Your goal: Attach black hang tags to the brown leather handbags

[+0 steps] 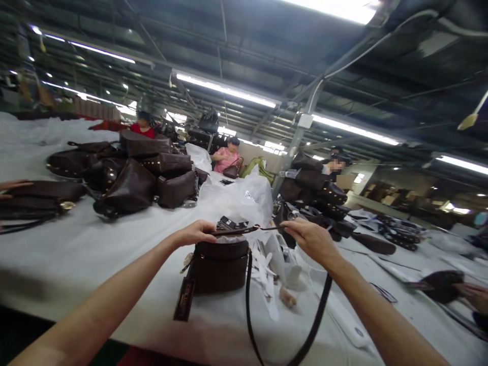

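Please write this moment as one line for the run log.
left hand: holds strap; right hand: holds strap; strap: spans between hands; brown bag: upright on table

Piled bags (pixel 131 185) lie behind the bag (pixel 221 272), leftward.

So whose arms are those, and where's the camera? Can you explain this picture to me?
There's no robot here, just a person's two bare hands. The camera sits on that person's head, looking forward and down, so you see roughly what they see.

The left hand and the right hand pinch a thin, dark brown strap between them. Below it, a small, dark brown, boxy bag stands on the white-covered table, with a dark rectangular tag hanging from it.

Farther back lie a pile of shiny, dark brown bags and crumpled, whitish plastic. The hand at the left edge belongs to somebody else.
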The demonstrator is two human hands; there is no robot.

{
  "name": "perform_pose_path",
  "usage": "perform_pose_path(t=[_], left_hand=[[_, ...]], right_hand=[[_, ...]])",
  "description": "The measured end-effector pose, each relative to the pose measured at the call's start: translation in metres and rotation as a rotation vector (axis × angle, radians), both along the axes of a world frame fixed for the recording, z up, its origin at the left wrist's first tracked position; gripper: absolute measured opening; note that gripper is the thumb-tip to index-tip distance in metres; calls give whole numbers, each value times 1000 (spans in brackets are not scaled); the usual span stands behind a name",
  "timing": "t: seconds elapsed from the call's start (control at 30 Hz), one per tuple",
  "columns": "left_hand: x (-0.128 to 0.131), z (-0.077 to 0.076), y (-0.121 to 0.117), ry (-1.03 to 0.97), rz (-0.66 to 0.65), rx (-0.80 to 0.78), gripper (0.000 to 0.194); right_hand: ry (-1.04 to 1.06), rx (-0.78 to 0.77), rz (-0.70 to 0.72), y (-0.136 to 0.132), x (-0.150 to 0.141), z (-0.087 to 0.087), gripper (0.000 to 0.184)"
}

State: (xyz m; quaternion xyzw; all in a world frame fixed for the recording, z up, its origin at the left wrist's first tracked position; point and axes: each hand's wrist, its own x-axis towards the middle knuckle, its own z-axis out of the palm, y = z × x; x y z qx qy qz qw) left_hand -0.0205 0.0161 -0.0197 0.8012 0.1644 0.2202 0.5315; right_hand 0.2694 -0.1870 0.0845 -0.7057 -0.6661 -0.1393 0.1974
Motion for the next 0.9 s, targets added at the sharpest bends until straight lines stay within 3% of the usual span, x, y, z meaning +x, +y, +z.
perform_pose_path(t=[0.17,0.27,0.37,0.43,0.53,0.6,0.77,0.9], left_hand=[[-3,12,11,91,-42,-15,32],[16,37,2,250,-151,94,31],[52,63,-25,263,-211,203,31],[76,72,-45,202,-289,103,33],[97,71,-57,131,-383,-152,42],[100,64,-50,112,-378,-277,48],[91,47,-14,240,-382,-424,51],[85,44,-2,95,-467,-580,35]], right_hand=[[219,-60,117,-11,14,-15,36],[281,-25,129,-10,19,-10,33],[268,77,127,-2,20,3,28],[221,139,126,4,20,11,27],[77,197,120,7,26,9,27],[-63,165,96,6,32,-5,27],[-373,-34,-72,-1,46,-61,31],[-342,-23,-176,0,55,-90,36]])
